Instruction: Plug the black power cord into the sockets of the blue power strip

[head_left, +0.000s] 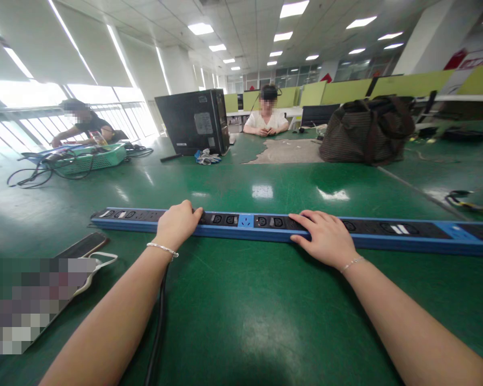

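Note:
A long blue-and-black power strip with rows of sockets lies across the green table. My left hand is closed at its left-middle part, with the thumb toward the sockets. A black power cord runs down from under that wrist to the bottom edge; its end is hidden by the fingers. Farther right, my right hand grips the power strip, fingers over the top and thumb along the front side. Several sockets stay visible between the two hands.
A pixelated flat object with a white strap lies at the left. Farther back are a green basket with cables, a black computer case, gloves and a dark bag. Two people sit beyond; loose wires lie right.

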`<state>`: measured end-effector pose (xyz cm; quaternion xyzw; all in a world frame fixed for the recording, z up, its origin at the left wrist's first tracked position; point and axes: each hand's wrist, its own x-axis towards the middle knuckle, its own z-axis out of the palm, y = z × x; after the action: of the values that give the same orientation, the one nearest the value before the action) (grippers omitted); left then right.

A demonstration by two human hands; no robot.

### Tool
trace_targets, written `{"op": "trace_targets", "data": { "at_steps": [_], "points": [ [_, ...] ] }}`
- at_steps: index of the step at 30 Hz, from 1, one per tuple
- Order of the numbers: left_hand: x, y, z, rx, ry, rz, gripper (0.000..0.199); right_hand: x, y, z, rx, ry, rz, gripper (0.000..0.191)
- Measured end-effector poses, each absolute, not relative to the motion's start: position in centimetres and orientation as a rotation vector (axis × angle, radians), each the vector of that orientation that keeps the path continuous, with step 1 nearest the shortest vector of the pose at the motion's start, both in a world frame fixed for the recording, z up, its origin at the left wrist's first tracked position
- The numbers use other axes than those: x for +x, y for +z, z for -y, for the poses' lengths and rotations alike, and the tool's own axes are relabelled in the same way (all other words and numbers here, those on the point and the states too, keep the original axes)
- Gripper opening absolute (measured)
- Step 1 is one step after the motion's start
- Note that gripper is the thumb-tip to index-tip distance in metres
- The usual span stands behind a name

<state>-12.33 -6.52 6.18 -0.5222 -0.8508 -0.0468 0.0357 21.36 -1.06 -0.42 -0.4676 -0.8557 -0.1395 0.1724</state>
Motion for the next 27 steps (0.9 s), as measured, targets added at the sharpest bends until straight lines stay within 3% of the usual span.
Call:
{"op": "trace_targets", "data": {
  "at_steps": [17, 27],
  "points": [
    [-10.9, 5.5, 6.5, -1.563, -0.045, 2.582, 0.046, 21.4, -0.5, 1.0, -1.314, -0.386, 2.417, 0.049],
    [-11.4, 4.6, 6.5, -1.591, -0.174, 2.658, 0.044, 21.2, -0.3, 1.2, -1.331, -0.371, 2.419, 0.048]
  ]
}}
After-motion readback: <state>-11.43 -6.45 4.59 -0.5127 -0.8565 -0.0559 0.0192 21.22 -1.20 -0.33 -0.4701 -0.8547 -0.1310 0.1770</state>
